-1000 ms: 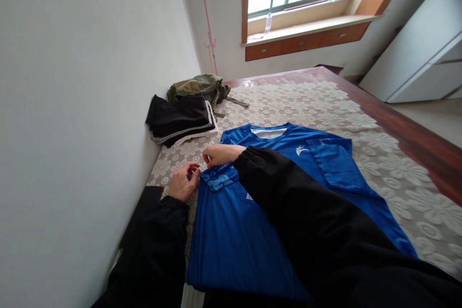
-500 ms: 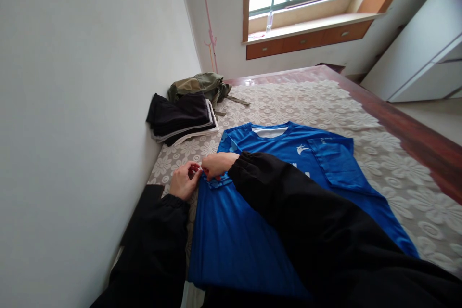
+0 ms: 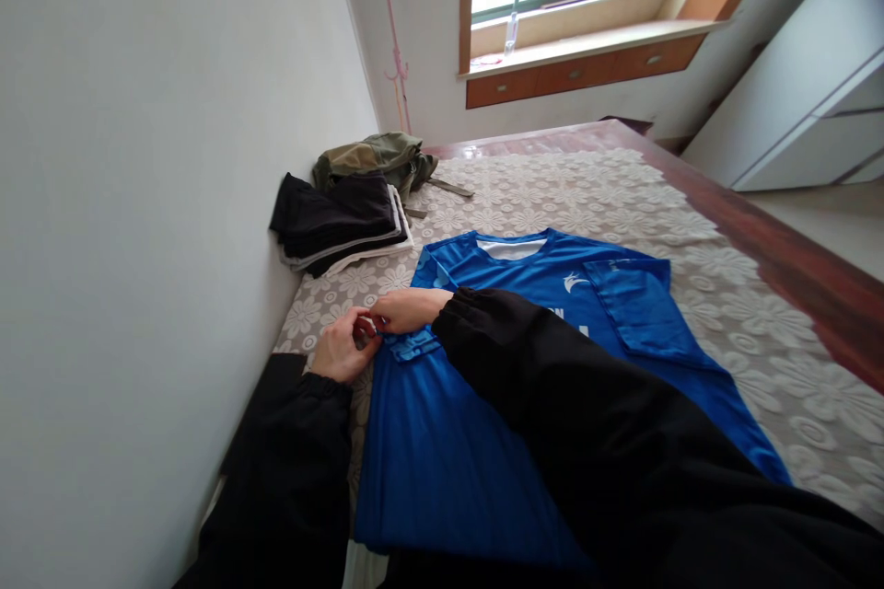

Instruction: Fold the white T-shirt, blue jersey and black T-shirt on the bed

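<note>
A blue T-shirt (image 3: pixel 476 442) with a white bird-like logo lies front up, its sleeves folded inward over the body. At its left edge, by the folded sleeve, my two hands meet. My left hand (image 3: pixel 341 348) is curled, thumb and fingers pinched close to the shirt's edge. Reaching across from the right, my right hand (image 3: pixel 409 309) has its fingers bent down and pinched against the left fingertips. A tiny whitish bit shows between the fingers, too small to name. My right forearm covers part of the shirt's chest.
Beneath the shirt is a bed with a beige floral cover (image 3: pixel 552 189). Folded dark clothes (image 3: pixel 338 216) and an olive backpack (image 3: pixel 377 155) lie against the white wall (image 3: pixel 172 156) at left. A pink coat stand (image 3: pixel 393 28) and a window ledge (image 3: pixel 594 46) are beyond.
My right hand has turned slightly and shifted left, its fingers now nearer the left fingertips. The whole view has shifted a little. The shirt's layout looks the same.
</note>
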{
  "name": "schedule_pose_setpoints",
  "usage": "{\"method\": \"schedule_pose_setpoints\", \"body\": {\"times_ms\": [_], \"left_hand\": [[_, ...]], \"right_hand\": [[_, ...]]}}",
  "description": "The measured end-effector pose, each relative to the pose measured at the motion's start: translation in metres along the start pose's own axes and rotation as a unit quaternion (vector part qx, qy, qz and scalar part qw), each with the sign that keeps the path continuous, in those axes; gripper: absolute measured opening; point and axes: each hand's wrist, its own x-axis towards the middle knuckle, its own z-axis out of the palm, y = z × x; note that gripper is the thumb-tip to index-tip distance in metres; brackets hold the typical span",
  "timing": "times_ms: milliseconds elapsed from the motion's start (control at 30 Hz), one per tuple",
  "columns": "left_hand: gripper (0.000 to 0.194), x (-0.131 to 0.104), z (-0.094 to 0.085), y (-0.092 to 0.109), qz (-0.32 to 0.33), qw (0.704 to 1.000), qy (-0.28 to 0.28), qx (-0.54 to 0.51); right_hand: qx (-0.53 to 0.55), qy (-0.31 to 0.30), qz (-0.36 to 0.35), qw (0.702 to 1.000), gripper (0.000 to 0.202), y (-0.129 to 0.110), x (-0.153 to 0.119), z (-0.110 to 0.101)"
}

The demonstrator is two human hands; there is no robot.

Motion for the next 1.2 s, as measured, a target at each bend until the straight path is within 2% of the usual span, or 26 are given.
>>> {"method": "schedule_pose_setpoints", "body": {"times_ms": [133,300,433,533,633,767,867,967,1100,1200], "left_hand": [[0.039,0.001,0.001,-0.003,-0.027,0.999,0.024,0.018],[0.034,0.0,0.001,-0.006,-0.047,0.996,0.05,0.049],[0.025,0.0,0.0,-0.005,-0.051,0.997,0.044,0.043],[0.026,-0.001,0.0,-0.004,-0.063,0.997,0.026,-0.039],[0.04,-0.01,0.0,0.0,-0.086,0.989,-0.004,-0.124],[0.058,-0.033,0.002,0.007,-0.118,0.976,-0.023,-0.18],[0.064,-0.053,0.002,0.014,-0.16,0.952,-0.058,-0.254],[0.057,-0.075,-0.002,0.022,-0.208,0.907,-0.097,-0.352],[0.043,-0.111,-0.005,0.033,-0.254,0.838,-0.076,-0.477],[0.044,-0.14,0.0,0.042,-0.269,0.818,-0.058,-0.505]], "right_hand": [[-0.014,0.051,-0.022,0.998,0.022,0.005,0.004,0.005],[-0.028,0.035,-0.038,0.998,0.012,0.007,0.006,0.005],[-0.029,0.058,-0.057,0.996,0.01,0.008,0.006,0.006],[-0.018,0.067,-0.052,0.996,0.014,0.009,0.006,0.008],[-0.008,0.068,-0.038,0.997,0.014,0.009,0.006,0.01],[0.023,0.067,-0.042,0.997,0.015,0.013,0.008,0.013],[0.063,0.067,-0.036,0.995,0.014,0.018,0.01,0.014],[0.08,0.068,-0.026,0.994,0.011,0.021,0.011,0.015],[0.081,0.068,-0.024,0.994,0.011,0.022,0.011,0.015],[0.084,0.069,-0.023,0.994,0.012,0.022,0.011,0.015]]}}
